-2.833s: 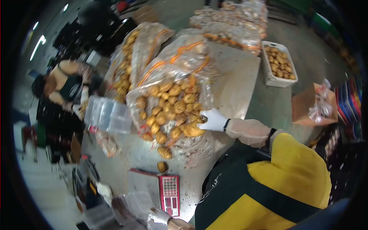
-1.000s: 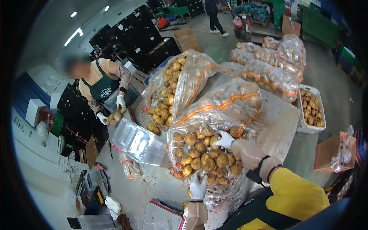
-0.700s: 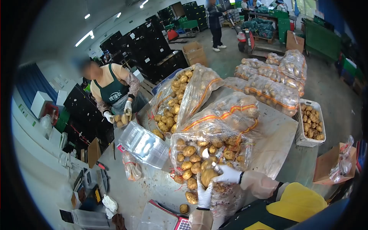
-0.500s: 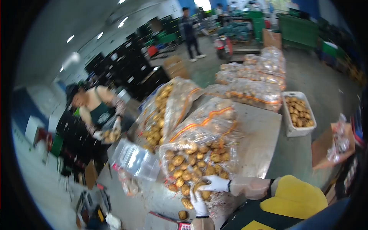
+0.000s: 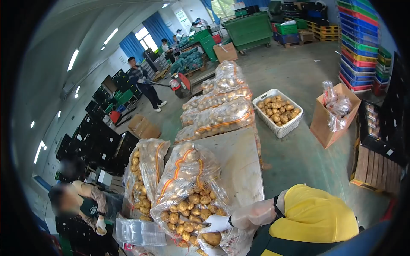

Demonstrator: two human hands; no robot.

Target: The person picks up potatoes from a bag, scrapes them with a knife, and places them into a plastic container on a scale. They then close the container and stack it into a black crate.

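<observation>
A grey bench with a smooth, dusty top stands in a large warehouse with a green-grey concrete floor. Long ceiling lights run at upper left, and blue curtains hang by far windows. Stacks of coloured plastic crates line the right wall, black crates stand at left, and green bins sit at the back.

On the bench lie bulging clear plastic sacks with orange stripes, packed with round, tan potatoes. The nearest sack is open toward the viewer, its potatoes spilling to the mouth. A second sack leans beside it, and more sacks are piled at the far end. A white slotted basket of potatoes sits on the floor, near an open cardboard box holding crumpled plastic. Clear plastic tubs are stacked at the bench's near left.

The person's right hand, in a white glove with a translucent sleeve cover over a yellow sleeve, reaches across to the open sack, fingers curled over a large potato at its mouth. The left hand, also gloved, shows only partly at the bottom edge, just under that potato; whether its grip is closed cannot be told.

A co-worker in a dark apron stands at lower left. Another person stands farther off by a pallet truck.
</observation>
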